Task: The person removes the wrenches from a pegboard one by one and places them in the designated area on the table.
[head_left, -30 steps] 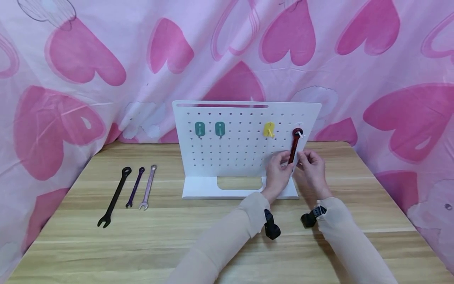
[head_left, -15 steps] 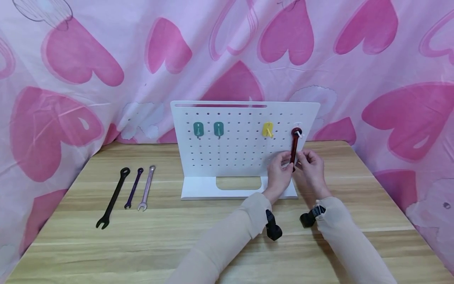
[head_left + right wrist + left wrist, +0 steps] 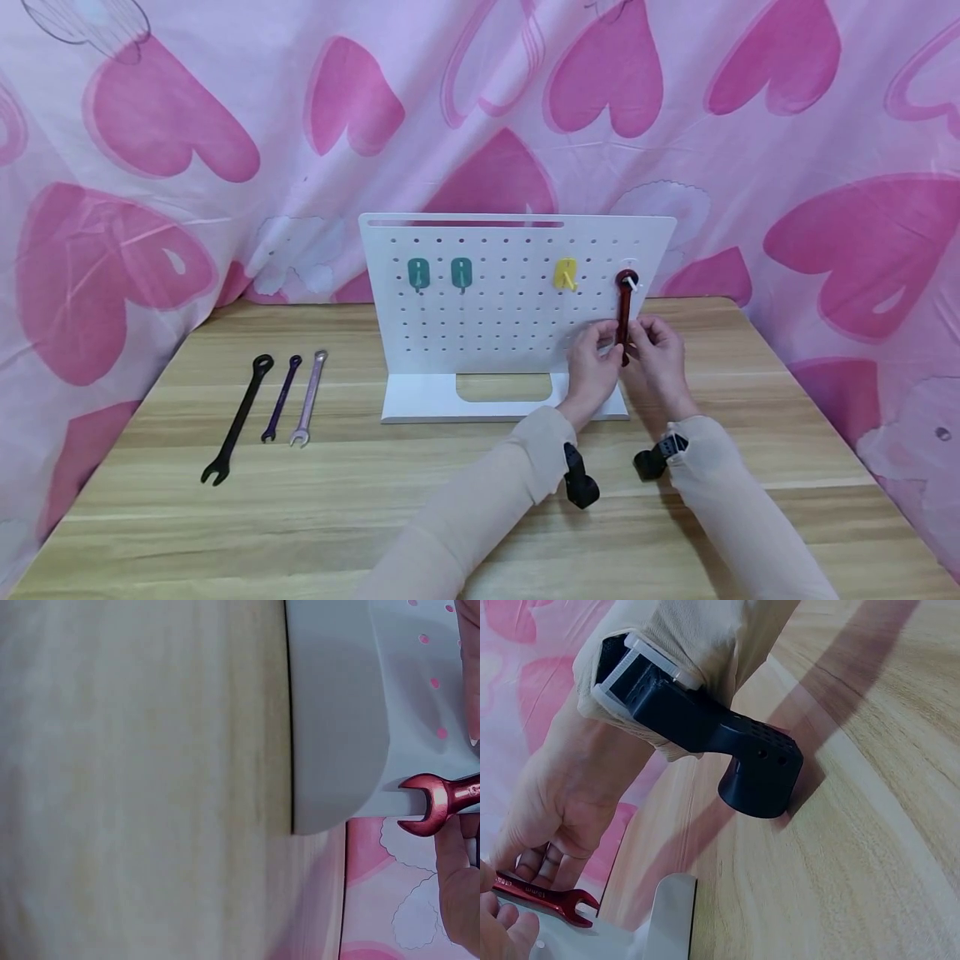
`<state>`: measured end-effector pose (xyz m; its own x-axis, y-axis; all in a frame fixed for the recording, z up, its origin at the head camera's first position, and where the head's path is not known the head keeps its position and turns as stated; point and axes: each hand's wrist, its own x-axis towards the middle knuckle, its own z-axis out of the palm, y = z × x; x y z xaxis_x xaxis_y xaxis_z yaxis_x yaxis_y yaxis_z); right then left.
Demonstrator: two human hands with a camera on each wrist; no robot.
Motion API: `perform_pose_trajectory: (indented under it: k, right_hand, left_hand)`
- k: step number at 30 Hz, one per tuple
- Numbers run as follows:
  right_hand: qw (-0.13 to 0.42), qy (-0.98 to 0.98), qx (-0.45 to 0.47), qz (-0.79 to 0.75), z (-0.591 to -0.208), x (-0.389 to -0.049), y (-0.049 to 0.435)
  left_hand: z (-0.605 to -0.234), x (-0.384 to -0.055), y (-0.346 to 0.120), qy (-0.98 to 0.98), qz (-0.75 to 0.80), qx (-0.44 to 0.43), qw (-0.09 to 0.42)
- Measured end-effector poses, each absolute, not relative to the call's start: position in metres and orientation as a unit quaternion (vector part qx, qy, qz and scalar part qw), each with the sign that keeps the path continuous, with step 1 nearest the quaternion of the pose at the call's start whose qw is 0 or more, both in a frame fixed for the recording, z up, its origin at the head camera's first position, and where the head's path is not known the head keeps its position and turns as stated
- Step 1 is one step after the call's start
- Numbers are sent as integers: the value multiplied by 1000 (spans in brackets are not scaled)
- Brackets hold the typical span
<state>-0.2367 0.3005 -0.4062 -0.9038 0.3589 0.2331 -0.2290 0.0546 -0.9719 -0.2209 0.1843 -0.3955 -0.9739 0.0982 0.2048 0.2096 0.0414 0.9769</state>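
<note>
From my remote seat I see the left hand (image 3: pixel 592 367) with its fingers pinched on the red wrench (image 3: pixel 625 304) low on its handle; the right hand (image 3: pixel 660 350) has fingers curled close by its right edge — whether they grip it, I can't tell. The wrench's ring sits around the white hook (image 3: pixel 633 284) at the pegboard's (image 3: pixel 495 362) right end. A tug nearward could, I judge, slide the ring off — or tip the board. Left on the tabletop (image 3: pixel 337 517) lie the black wrench (image 3: pixel 238 418), purple wrench (image 3: pixel 282 398) and silver wrench (image 3: pixel 309 398).

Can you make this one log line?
left hand: holding red wrench; right hand: at it, grip unclear; red wrench: ring around white hook; black wrench, purple wrench, silver wrench: on table
</note>
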Motion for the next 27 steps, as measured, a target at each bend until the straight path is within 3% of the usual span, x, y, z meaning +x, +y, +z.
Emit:
perform_pose_trajectory:
  k: [5, 20, 27]
  right_hand:
    - [212, -694, -41, 687, -407, -236, 301]
    - [208, -684, -53, 697, -407, -236, 300]
    - [191, -695, -55, 691, -405, -234, 301]
  left_hand:
    - [-396, -220, 184, -704, -703, -99, 23]
    - [-400, -229, 180, -688, -717, -92, 61]
    - [-401, -231, 176, -690, -713, -110, 51]
